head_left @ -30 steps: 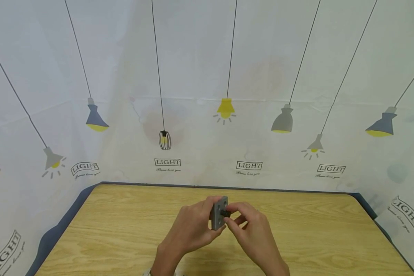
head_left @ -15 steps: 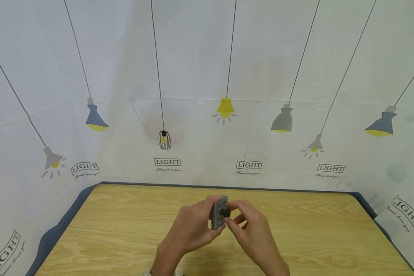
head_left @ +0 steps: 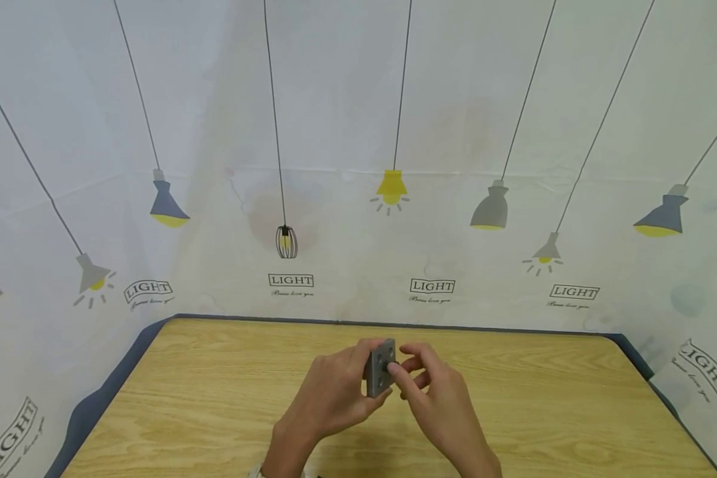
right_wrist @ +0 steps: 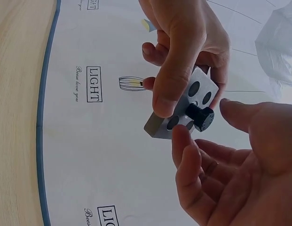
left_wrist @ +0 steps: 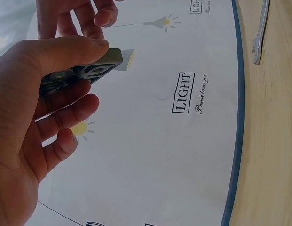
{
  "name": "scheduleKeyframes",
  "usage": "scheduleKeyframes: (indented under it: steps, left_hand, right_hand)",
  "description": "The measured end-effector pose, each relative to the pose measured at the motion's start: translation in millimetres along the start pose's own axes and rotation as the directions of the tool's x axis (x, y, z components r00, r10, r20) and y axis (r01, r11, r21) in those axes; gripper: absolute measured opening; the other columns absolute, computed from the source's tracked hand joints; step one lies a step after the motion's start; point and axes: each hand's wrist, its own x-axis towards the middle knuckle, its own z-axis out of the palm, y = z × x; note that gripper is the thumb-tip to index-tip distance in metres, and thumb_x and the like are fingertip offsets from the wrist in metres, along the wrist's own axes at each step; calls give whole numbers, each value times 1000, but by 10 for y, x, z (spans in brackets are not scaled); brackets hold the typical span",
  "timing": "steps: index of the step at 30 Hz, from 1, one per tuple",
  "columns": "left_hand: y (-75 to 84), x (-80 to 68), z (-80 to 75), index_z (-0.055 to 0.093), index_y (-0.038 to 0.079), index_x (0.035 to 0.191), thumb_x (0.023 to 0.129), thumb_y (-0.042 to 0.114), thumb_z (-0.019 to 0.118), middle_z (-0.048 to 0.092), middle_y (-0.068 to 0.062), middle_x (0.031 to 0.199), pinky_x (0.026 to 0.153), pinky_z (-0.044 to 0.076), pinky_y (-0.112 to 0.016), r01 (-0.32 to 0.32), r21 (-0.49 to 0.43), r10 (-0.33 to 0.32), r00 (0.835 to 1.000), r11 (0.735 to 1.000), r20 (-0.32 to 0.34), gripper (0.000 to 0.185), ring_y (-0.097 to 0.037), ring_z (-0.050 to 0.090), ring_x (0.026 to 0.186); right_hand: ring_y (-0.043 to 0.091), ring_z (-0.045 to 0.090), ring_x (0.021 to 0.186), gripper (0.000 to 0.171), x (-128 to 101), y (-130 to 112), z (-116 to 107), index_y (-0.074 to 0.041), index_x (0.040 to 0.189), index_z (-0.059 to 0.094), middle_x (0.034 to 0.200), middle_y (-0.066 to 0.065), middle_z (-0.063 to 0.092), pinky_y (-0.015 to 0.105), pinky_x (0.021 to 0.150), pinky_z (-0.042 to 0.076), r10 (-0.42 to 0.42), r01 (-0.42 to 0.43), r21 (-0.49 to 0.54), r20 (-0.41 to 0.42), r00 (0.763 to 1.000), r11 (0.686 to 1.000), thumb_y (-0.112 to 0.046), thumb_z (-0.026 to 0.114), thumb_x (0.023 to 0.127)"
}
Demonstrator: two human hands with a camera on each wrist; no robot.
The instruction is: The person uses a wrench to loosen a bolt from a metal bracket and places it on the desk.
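My left hand holds a small grey square plate upright above the table, thumb on its top edge and fingers underneath. The plate has several round holes, and a black bolt sticks out of one. My right hand is right beside the bolt. In the right wrist view its thumb and index finger stand on either side of the bolt head with small gaps, gripping nothing. The left wrist view shows the plate edge-on in my left hand.
The wooden table has a dark blue edge and is walled by a white cloth printed with lamps. A metal wrench lies on the table near the far edge, seen only in the left wrist view.
My right fingers pinched the black bolt before. Now they have loosened and shifted around it, and the index finger hides the bolt in the head view. The left hand and plate stayed put.
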Motion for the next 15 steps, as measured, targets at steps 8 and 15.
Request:
scheduleKeyframes:
  steps: [8, 15]
  left_hand:
    - [19, 0, -10, 52, 14, 131, 74, 27, 86, 71, 4, 95, 54, 41, -15, 9, -17, -9, 1000, 1000, 13, 68, 0, 56, 67]
    - [19, 2, -10, 51, 15, 131, 73, 26, 87, 70, 5, 95, 54, 41, -15, 9, -22, -8, 1000, 1000, 13, 70, 0, 54, 66]
  right_hand:
    - [2, 61, 60, 10, 1, 6, 7, -20, 97, 72, 76, -11, 69, 26, 67, 46, 7, -6, -43, 20, 1000, 999, -29, 68, 94]
    - [4, 59, 53, 8, 0, 3, 2, -16, 97, 71, 67, -11, 66, 24, 57, 46, 25, -25, -6, 45, 999, 1000, -22, 70, 93]
